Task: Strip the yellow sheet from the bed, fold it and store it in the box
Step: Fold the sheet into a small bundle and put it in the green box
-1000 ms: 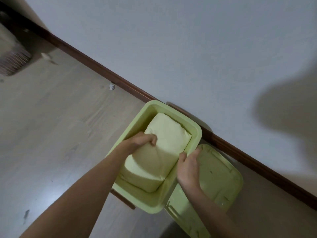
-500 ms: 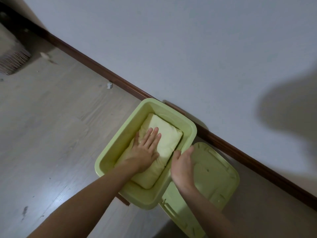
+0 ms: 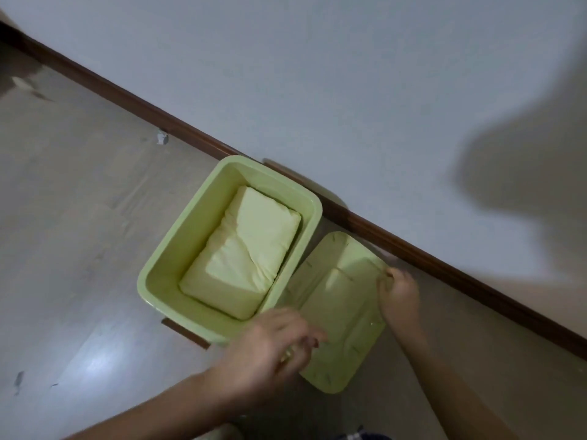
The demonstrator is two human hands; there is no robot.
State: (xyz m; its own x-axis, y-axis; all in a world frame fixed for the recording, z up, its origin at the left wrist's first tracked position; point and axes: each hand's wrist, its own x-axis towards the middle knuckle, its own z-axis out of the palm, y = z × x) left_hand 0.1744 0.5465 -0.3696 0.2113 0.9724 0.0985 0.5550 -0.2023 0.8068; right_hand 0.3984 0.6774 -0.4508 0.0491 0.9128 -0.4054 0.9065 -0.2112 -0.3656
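The folded yellow sheet point(image 3: 244, 255) lies flat inside the light green plastic box point(image 3: 165, 262) on the floor. Neither hand touches it. The box's green lid point(image 3: 336, 309) lies upside down on the floor right of the box. My right hand point(image 3: 398, 293) is curled around the lid's far right edge. My left hand point(image 3: 270, 347) is over the lid's near left corner, fingers bent down onto its edge; motion blur hides the exact grip.
A dark brown skirting board point(image 3: 444, 268) runs diagonally behind box and lid below a pale wall point(image 3: 317, 74). A small scrap point(image 3: 162, 138) lies on the light wooden floor point(image 3: 70, 217) near the skirting. A brown strip point(image 3: 184, 331) shows under the box's near corner.
My left hand has lifted off the sheet and moved right to the lid's near corner. My right hand has left the box rim and gone to the lid's far edge.
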